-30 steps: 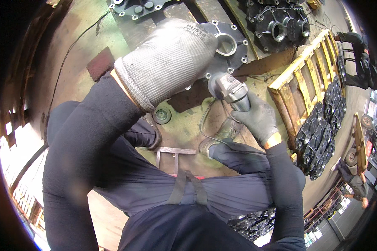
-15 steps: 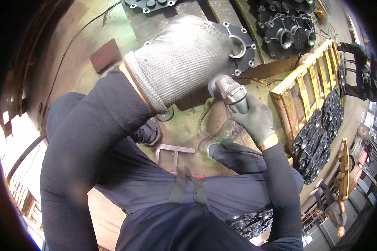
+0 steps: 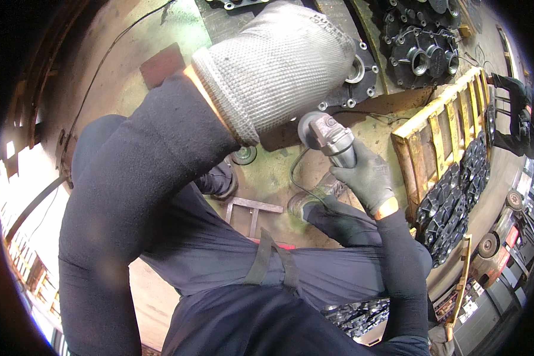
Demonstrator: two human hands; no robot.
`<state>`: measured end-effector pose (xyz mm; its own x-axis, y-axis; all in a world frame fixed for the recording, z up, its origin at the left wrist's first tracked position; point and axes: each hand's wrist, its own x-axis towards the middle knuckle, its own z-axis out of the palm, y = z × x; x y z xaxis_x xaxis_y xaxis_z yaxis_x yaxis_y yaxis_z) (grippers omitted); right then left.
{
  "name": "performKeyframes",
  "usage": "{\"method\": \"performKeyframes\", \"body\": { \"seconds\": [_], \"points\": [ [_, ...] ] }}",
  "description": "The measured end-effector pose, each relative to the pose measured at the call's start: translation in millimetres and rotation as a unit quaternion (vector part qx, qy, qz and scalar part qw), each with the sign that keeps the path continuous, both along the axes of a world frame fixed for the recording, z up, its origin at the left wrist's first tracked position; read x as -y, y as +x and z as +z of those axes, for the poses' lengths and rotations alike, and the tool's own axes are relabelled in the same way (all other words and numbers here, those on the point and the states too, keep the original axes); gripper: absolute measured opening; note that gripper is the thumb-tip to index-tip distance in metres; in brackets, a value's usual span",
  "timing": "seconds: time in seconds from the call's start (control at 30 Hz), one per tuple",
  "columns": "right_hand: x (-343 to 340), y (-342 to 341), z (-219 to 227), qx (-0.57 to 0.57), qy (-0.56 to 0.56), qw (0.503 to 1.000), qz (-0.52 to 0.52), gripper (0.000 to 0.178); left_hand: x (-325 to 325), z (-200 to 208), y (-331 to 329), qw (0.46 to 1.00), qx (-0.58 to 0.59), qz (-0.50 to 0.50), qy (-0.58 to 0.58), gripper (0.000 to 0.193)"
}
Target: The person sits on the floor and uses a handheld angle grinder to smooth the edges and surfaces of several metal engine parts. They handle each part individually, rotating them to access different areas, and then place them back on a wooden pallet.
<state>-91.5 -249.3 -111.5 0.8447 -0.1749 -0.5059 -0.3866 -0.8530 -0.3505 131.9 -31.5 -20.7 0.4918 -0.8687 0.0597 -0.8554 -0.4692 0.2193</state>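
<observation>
One right hand (image 3: 368, 178) clasps an angle grinder (image 3: 333, 135) just on the near side of the black casting (image 3: 349, 92); the left hand (image 3: 282, 62) covers the casting's left, grasp hidden; disc (image 3: 305, 130) kickback could gash that hand.

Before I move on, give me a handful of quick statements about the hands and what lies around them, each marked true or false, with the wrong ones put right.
1. The right grip holds an angle grinder. True.
2. The left grip is bare. False: the left grip wears a light gray knit glove.
3. In the picture, a yellow pallet is to the right of the grinder. True.
4. In the picture, the reddish-brown plate is to the right of the grinder. False: the reddish-brown plate is to its left.
5. The light gray glove hides part of a dark casting with a round opening. True.
</observation>
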Motion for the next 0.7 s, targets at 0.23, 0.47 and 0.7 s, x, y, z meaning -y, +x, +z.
{"method": "performKeyframes", "body": {
  "seconds": [0.23, 0.47, 0.7],
  "points": [
    [-17, 2, -6, 0.067, 0.003, 0.995, 0.068, 0.051, -4, -4, -4, 0.999, -0.008, -0.001, -0.041, 0.027],
    [-21, 8, -15, 0.072, -0.012, 0.993, 0.096, 0.052, -9, -1, -4, 0.999, -0.011, -0.005, -0.043, 0.026],
    [-21, 8, -12, 0.066, 0.000, 0.994, 0.085, 0.053, -12, 4, -3, 0.999, -0.009, -0.013, -0.045, 0.024]
  ]
}}
